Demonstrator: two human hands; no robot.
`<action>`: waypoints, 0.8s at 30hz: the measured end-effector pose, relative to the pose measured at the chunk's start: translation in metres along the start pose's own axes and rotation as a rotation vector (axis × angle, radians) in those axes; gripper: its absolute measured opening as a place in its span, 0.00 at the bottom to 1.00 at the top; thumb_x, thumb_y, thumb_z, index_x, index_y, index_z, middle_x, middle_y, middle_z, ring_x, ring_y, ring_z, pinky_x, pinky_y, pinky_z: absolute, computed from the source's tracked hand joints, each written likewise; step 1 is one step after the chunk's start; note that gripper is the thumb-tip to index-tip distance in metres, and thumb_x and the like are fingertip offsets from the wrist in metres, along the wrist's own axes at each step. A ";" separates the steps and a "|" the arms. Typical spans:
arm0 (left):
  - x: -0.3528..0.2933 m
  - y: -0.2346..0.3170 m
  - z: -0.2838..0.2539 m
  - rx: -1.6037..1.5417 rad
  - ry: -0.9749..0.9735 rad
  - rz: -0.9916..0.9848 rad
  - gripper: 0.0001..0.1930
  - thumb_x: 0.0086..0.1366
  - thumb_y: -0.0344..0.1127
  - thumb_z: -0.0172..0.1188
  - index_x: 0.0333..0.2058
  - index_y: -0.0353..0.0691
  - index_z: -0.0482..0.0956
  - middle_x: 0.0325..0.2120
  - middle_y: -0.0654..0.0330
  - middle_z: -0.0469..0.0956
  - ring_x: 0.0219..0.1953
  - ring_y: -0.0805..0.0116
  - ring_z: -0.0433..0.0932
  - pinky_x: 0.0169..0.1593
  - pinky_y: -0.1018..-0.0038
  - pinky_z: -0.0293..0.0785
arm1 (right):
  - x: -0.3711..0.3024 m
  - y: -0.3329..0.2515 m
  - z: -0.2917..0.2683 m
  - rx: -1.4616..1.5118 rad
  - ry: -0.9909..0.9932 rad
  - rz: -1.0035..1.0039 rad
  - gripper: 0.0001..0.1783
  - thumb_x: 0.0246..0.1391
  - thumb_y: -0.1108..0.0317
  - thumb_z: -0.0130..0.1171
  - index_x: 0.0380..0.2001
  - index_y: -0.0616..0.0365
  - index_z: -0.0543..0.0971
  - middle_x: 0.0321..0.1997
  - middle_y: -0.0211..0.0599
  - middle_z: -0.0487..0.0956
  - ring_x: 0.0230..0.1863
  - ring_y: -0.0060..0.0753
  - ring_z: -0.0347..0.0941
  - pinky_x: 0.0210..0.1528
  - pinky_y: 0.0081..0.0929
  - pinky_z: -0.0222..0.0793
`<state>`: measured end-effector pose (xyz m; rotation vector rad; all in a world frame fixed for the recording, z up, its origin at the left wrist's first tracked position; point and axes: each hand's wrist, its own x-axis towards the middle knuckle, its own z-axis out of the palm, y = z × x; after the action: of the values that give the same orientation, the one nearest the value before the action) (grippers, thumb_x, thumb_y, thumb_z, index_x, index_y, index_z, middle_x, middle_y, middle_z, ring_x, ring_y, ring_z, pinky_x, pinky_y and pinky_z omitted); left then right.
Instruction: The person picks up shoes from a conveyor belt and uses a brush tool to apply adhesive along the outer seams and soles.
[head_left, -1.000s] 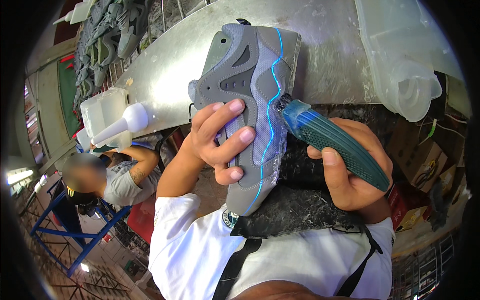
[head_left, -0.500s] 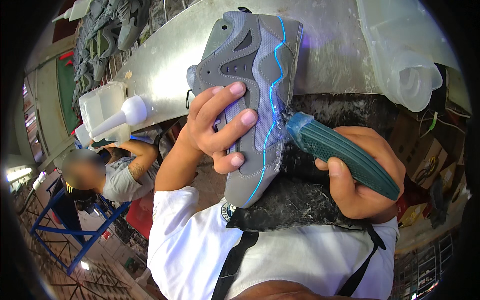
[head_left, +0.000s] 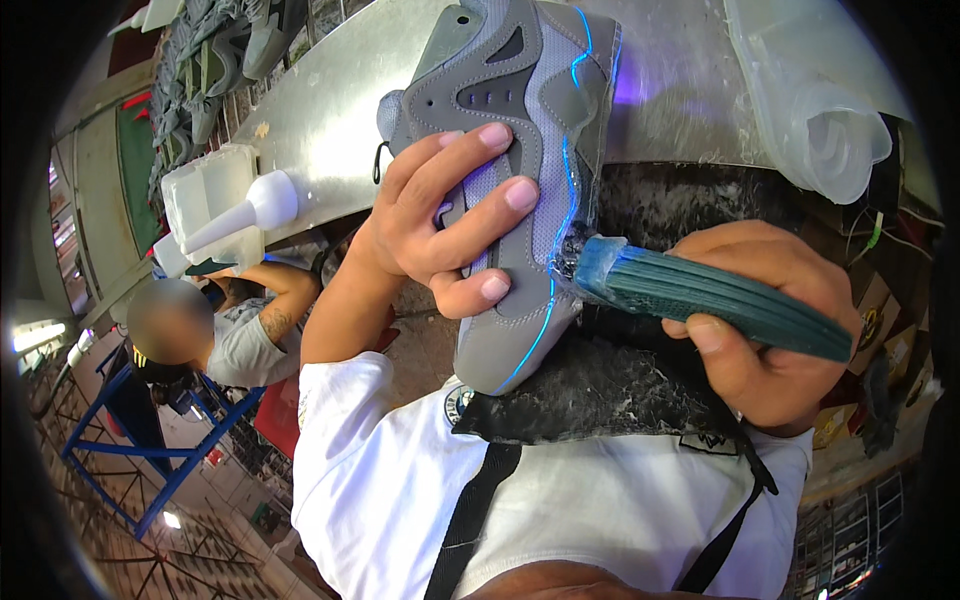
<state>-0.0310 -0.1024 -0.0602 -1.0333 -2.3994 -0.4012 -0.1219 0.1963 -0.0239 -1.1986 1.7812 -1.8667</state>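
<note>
- One left hand [head_left: 450, 215] and one right hand [head_left: 775, 320] of the person, so two bare hands in total
- One grey shoe [head_left: 553, 170] between these hands
- One brush [head_left: 720, 295], with one green handle
- One metal table [head_left: 665, 115]
- Two white nozzles, one complete [head_left: 268, 197] and one cut by the picture border [head_left: 163, 13]
- Two big translucent plastic pieces, one at left [head_left: 190, 190] and one at right [head_left: 815, 85]
- More than three other shoes [head_left: 262, 45]; they overlap, so the exact number I cannot tell
- One black apron [head_left: 590, 400], with two straps [head_left: 470, 520] in view
- One co-worker [head_left: 250, 345]
- One blue frame [head_left: 185, 452]
</note>
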 end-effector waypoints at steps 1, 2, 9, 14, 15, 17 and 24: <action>0.000 0.000 0.000 -0.001 0.002 0.003 0.26 0.72 0.40 0.50 0.64 0.60 0.52 0.55 0.53 0.77 0.47 0.40 0.81 0.45 0.53 0.78 | 0.001 0.003 -0.003 0.019 -0.026 -0.032 0.10 0.50 0.79 0.62 0.38 0.71 0.78 0.31 0.50 0.83 0.31 0.39 0.82 0.33 0.31 0.79; 0.001 -0.001 0.000 -0.006 0.006 0.007 0.25 0.72 0.41 0.50 0.64 0.60 0.53 0.55 0.52 0.77 0.47 0.40 0.81 0.45 0.53 0.79 | 0.003 0.006 -0.006 0.039 -0.054 -0.064 0.10 0.50 0.80 0.62 0.37 0.71 0.77 0.33 0.52 0.83 0.31 0.39 0.82 0.33 0.31 0.79; 0.014 -0.003 -0.003 -0.039 0.017 0.001 0.19 0.72 0.41 0.49 0.59 0.55 0.60 0.53 0.48 0.79 0.46 0.39 0.81 0.43 0.52 0.79 | 0.000 0.011 -0.014 0.117 -0.119 -0.113 0.13 0.50 0.80 0.61 0.41 0.72 0.77 0.37 0.56 0.82 0.28 0.35 0.82 0.31 0.29 0.82; 0.023 0.001 -0.007 -0.025 0.028 -0.043 0.15 0.70 0.39 0.49 0.53 0.47 0.65 0.49 0.44 0.81 0.45 0.36 0.81 0.42 0.50 0.79 | -0.026 0.002 -0.002 0.143 -0.008 -0.044 0.16 0.55 0.78 0.61 0.46 0.74 0.75 0.41 0.61 0.80 0.28 0.33 0.82 0.31 0.29 0.83; 0.025 0.002 -0.007 -0.015 0.020 -0.058 0.15 0.69 0.38 0.49 0.53 0.45 0.65 0.48 0.43 0.81 0.45 0.36 0.81 0.42 0.50 0.79 | -0.029 0.002 0.001 0.141 0.026 -0.049 0.16 0.55 0.77 0.62 0.47 0.74 0.75 0.41 0.61 0.81 0.28 0.35 0.83 0.31 0.29 0.83; 0.034 0.005 -0.012 0.003 -0.021 -0.102 0.15 0.69 0.37 0.50 0.52 0.42 0.65 0.47 0.42 0.82 0.46 0.36 0.81 0.42 0.49 0.79 | -0.033 -0.002 0.010 0.138 0.131 -0.044 0.16 0.54 0.75 0.65 0.44 0.73 0.78 0.38 0.60 0.82 0.30 0.38 0.84 0.32 0.29 0.83; 0.042 0.007 -0.012 0.095 0.019 -0.066 0.18 0.64 0.29 0.59 0.50 0.37 0.65 0.49 0.40 0.81 0.46 0.37 0.82 0.45 0.50 0.80 | -0.038 -0.015 0.011 0.015 0.115 -0.104 0.18 0.63 0.66 0.61 0.47 0.72 0.74 0.43 0.62 0.80 0.29 0.38 0.85 0.32 0.29 0.85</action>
<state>-0.0469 -0.0784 -0.0269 -0.9072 -2.4152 -0.3151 -0.0854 0.2185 -0.0253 -1.2230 1.7909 -2.0417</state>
